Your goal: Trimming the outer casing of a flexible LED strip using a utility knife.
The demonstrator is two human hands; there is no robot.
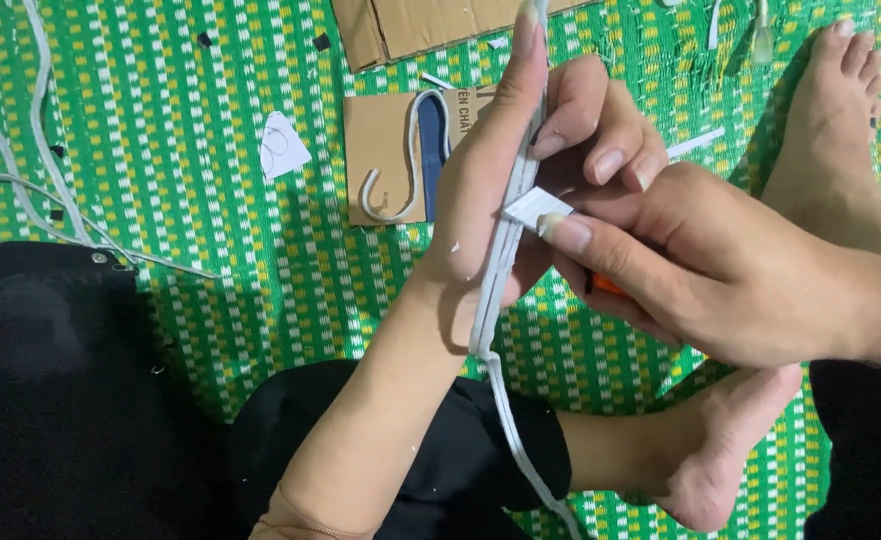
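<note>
Head view: trimming a white strip (506, 255), held upright above the green mat (211, 100), seemingly mid-cut. Left hand (521, 170) raised, fingers pressed together clamping the strip. Right hand (701, 270) pinching an orange-handled cutter (606, 287), blade at the strip's edge. Next likely calls for a steady draw along that edge.

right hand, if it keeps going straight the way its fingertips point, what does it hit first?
The right hand points leftward, its thumb tip already pressing a small white piece against the long white strip. Straight on, it would likely meet that strip first, then the left hand behind it. Depth is hard to judge.
</note>
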